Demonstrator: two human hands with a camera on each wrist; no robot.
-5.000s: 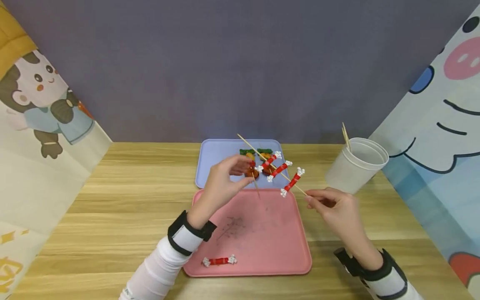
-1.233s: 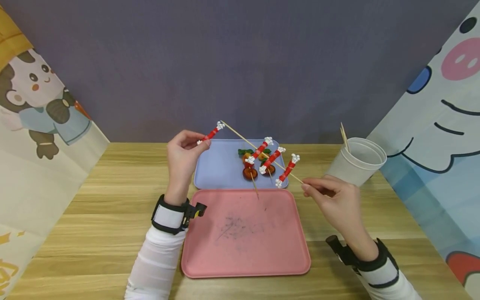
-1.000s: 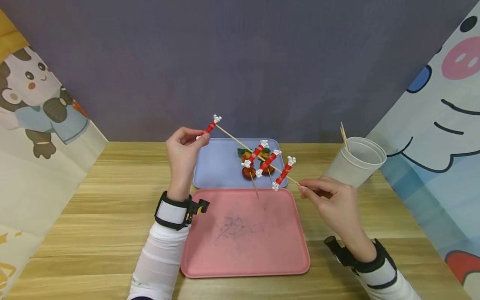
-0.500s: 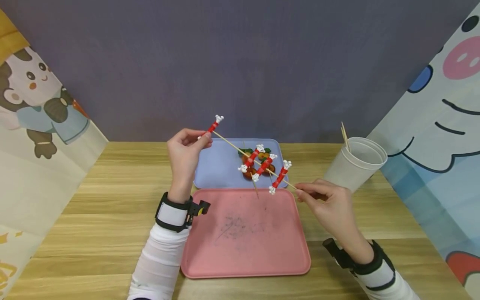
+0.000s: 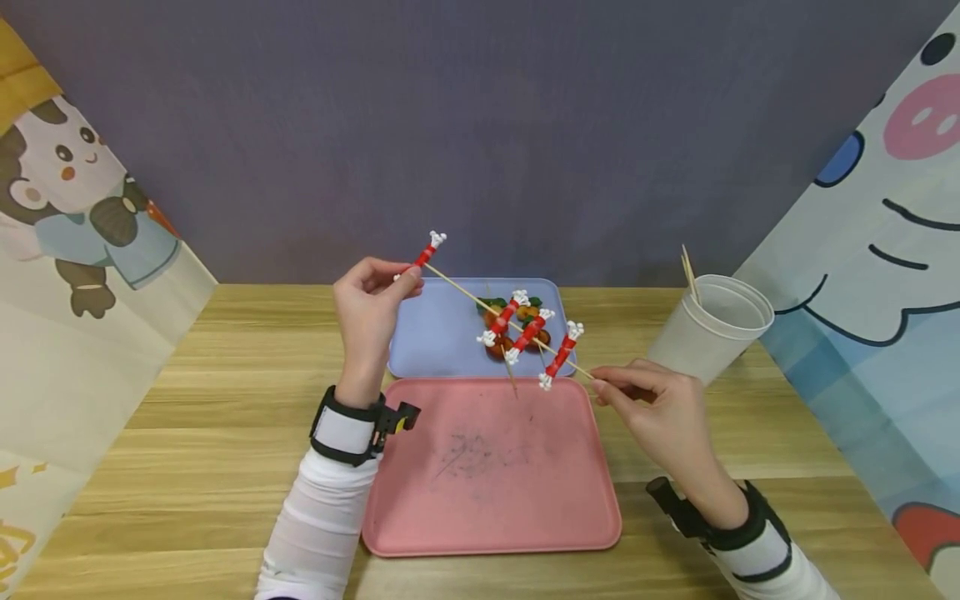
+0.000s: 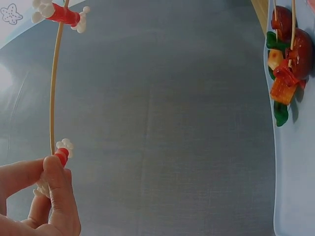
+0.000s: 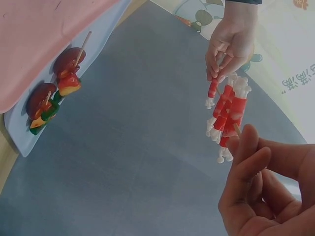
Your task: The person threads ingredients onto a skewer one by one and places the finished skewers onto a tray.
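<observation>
My left hand [image 5: 375, 304] pinches a small red roll with white knobbly ends [image 5: 431, 249] between thumb and fingertips. The far tip of a thin wooden skewer [image 5: 461, 288] meets that roll; how deep it goes in is hidden by the fingers. Three matching red-and-white rolls [image 5: 529, 335] sit crosswise along the skewer. My right hand [image 5: 663, 412] pinches the skewer's near end, and the skewer slants up to the left above the trays. In the left wrist view, the skewer [image 6: 52, 93] appears bowed, running to the roll [image 6: 62, 155] in the left fingers.
Below lies a pink tray [image 5: 495, 500] with dark smudges. Behind it, a pale blue tray [image 5: 435, 333] bears two skewers with toy food pieces [image 7: 67, 69]. At the right stands a whitish tub [image 5: 697, 337] with wooden skewers [image 5: 691, 273]. A grey wall rises behind the table.
The roll that lay on the pink tray is now in my left hand, which has moved left to the skewer's tip. The skewer has shifted left and met the roll; the last half-second shows little motion.
</observation>
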